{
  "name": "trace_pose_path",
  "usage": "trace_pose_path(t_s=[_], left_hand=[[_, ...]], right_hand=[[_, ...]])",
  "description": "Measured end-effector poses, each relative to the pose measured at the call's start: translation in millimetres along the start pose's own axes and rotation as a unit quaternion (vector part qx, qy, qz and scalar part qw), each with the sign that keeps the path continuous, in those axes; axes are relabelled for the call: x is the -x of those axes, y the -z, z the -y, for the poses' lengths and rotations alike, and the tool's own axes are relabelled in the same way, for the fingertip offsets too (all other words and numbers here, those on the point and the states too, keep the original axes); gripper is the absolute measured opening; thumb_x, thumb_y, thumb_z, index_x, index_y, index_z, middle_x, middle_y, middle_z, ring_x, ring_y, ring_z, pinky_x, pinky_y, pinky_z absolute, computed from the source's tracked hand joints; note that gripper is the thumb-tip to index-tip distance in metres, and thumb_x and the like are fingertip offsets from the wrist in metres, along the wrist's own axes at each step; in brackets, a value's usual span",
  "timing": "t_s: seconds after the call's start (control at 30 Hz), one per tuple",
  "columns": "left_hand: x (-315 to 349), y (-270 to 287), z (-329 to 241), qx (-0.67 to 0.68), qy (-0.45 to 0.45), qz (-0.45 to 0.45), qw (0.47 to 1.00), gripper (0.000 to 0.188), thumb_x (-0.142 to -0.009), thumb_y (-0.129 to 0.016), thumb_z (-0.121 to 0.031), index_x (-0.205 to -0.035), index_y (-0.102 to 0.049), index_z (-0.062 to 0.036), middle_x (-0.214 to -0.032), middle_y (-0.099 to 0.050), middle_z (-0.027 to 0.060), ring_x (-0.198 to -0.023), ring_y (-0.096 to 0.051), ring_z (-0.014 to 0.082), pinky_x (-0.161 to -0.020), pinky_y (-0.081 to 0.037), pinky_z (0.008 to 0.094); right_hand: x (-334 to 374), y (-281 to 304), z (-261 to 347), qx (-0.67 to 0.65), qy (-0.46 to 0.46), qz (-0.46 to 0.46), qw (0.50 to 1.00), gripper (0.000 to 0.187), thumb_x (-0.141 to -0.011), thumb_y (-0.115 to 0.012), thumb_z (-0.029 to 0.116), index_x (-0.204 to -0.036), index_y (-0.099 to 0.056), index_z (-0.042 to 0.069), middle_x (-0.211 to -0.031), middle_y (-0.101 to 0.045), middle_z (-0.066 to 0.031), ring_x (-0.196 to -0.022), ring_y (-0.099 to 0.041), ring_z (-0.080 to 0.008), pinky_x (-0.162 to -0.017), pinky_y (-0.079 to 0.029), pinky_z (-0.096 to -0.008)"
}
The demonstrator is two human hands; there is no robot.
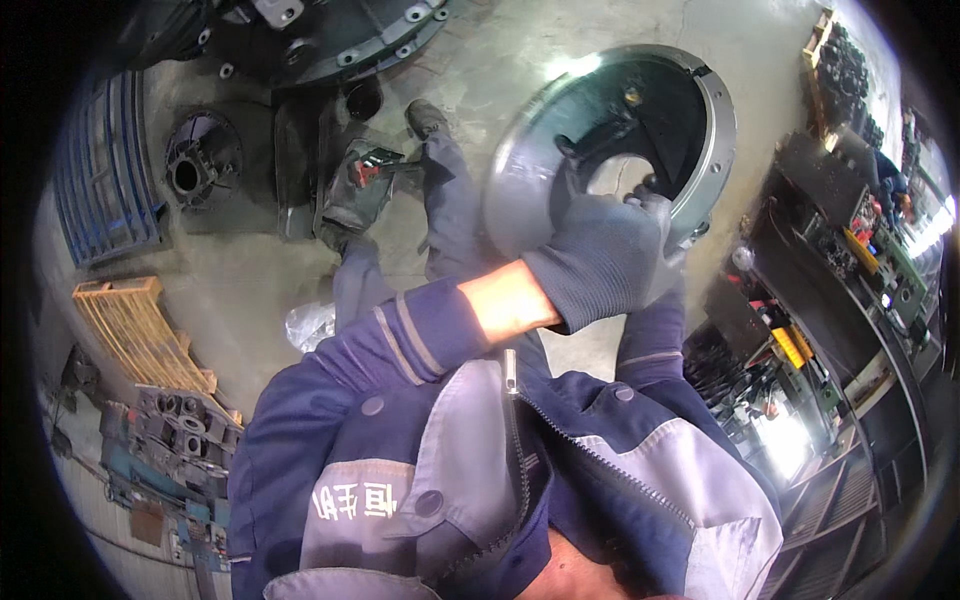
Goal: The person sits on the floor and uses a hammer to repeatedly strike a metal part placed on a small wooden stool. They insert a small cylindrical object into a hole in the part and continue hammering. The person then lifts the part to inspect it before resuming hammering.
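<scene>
A large bell-shaped grey metal housing (715, 130) is in front of me, right of centre, its wide flange with bolt holes turned to the right. My left hand (600, 250), in a dark grey knitted glove, reaches across to its near side with the fingers curled. A small dark thing shows by those fingertips, too unclear to name. Tight beside it is my right hand (668, 255), in a grey glove, near the housing's lower rim. The left hand covers most of it, and its fingers are hidden. A round opening inside the housing shows the floor.
Another large round housing (340, 60) fills the top edge. At left are a smaller housing (205, 165), a blue metal rack (110, 170) and a wooden pallet (145, 335). A red-and-dark object (370, 172) lies near my feet. Cluttered benches (800, 270) line the right, with a person (890, 190) beyond.
</scene>
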State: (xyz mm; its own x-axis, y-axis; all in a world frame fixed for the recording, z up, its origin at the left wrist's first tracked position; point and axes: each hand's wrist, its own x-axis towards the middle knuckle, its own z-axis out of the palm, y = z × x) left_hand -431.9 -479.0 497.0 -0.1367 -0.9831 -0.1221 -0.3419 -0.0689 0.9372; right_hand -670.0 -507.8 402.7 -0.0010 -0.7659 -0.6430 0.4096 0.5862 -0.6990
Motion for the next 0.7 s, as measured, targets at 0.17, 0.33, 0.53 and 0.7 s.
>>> trace_pose_path(t_s=[0.17,0.33,0.53,0.7], left_hand=[[-1.1,16.2,-11.6,-0.05,-0.034,-0.026,0.998,0.038,-0.088,-0.075,-0.035,-0.091,-0.065,0.0013,-0.066,-0.066,0.019,-0.057,-0.069,0.0343,-0.054,-0.053,0.0433],[3.0,33.5,-4.8,-0.04,0.016,-0.049,0.998,0.039,-0.087,-0.073,-0.036,-0.088,-0.067,0.0024,-0.063,-0.064,0.0181,-0.058,-0.068,0.0343,-0.055,-0.053,0.0445],[1.6,53.4,14.0,-0.008,0.187,0.012,0.982,0.038,-0.086,-0.067,-0.039,-0.092,-0.069,-0.0012,-0.078,-0.07,0.025,-0.074,-0.07,0.0432,-0.07,-0.056,0.0522],[-8.2,79.5,53.5,-0.103,0.174,0.088,0.975,0.045,-0.089,-0.065,-0.048,-0.093,-0.073,-0.0041,-0.083,-0.072,0.0224,-0.076,-0.071,0.041,-0.071,-0.054,0.0523]], right_hand=[[-6.1,-13.9,-8.4,-0.012,-0.008,-0.018,1.0,0.04,-0.097,-0.059,0.024,-0.13,-0.063,0.001,-0.119,-0.07,-0.012,-0.107,-0.07,-0.0259,-0.095,-0.057,-0.0402],[-8.9,-39.2,-14.3,-0.002,-0.005,-0.005,1.0,0.042,-0.093,-0.064,0.022,-0.13,-0.063,0.001,-0.117,-0.071,-0.0111,-0.106,-0.07,-0.0261,-0.094,-0.057,-0.0398],[4.9,-56.8,-16.7,0.221,0.118,0.049,0.967,0.045,-0.089,-0.071,0.019,-0.13,-0.063,0.001,-0.115,-0.071,-0.0101,-0.105,-0.07,-0.0264,-0.092,-0.057,-0.0395],[1.7,-65.2,-23.4,0.015,-0.096,-0.024,0.995,0.055,-0.099,-0.054,0.039,-0.139,-0.056,0.002,-0.129,-0.066,-0.0146,-0.113,-0.068,-0.0316,-0.095,-0.058,-0.0443]])
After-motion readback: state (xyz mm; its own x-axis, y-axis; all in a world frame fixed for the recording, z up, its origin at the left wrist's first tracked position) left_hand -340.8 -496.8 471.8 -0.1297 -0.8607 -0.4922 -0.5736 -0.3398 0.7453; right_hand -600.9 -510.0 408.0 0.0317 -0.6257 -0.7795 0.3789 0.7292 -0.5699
